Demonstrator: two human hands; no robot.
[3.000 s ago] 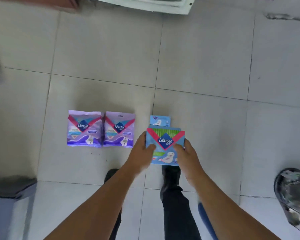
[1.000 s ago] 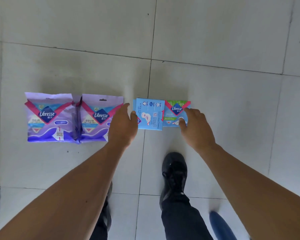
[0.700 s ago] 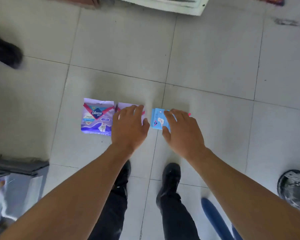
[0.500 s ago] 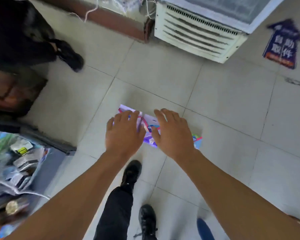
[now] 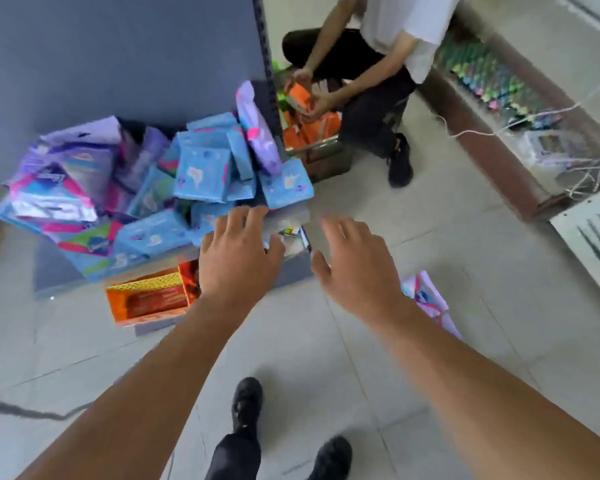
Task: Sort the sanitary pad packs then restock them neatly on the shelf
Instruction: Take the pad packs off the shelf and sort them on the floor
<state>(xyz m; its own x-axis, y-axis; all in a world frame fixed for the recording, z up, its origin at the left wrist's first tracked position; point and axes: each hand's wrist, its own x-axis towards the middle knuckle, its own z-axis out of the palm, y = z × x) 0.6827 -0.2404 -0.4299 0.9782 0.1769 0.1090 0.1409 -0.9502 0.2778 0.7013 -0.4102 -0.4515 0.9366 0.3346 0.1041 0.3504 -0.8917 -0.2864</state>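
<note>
grey shelf (image 5: 125,64) w/ jumbled packs (image 5: 201,174); both hands (image 5: 238,258) (image 5: 355,271) spread wide, empty.

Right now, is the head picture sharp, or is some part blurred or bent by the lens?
Head view: motion blur softens the whole frame; the pile of packs is smeared, print unreadable; left hand and right hand, both open, have soft edges; the wide lens bends the floor tile lines and the shelf post; light is even, without hard glare.
</note>
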